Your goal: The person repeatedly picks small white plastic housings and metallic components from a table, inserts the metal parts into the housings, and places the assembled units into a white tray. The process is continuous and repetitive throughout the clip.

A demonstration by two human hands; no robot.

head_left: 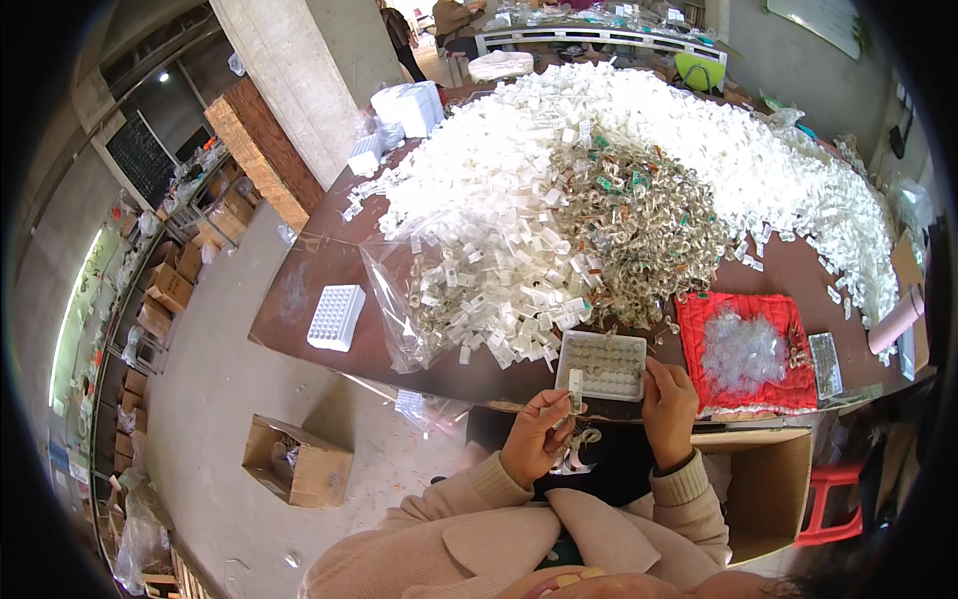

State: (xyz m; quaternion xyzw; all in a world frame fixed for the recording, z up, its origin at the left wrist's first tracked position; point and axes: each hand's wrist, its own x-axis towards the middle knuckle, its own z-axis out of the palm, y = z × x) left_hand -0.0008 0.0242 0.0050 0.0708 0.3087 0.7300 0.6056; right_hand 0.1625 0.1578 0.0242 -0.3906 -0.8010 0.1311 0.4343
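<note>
My left hand (539,437) pinches a small white plastic piece (576,381) upright, at the lower left corner of a white tray. Below those fingers hang some pale ring-shaped pieces (586,437); whether they are held too I cannot tell. The white tray (562,361) lies at the table's front edge, with rows of small pale pieces in its compartments. My right hand (671,411) is closed at the tray's right rim, thumb and fingertips together; what they grip is too small to make out.
A large heap of white plastic pieces (459,190) covers the table, with a pile of brownish clear rings (649,230) in front. To the right lies a red cloth (699,339) bearing clear bits. A white compartment tray (336,317) sits left; an open cardboard box (758,489) stands lower right.
</note>
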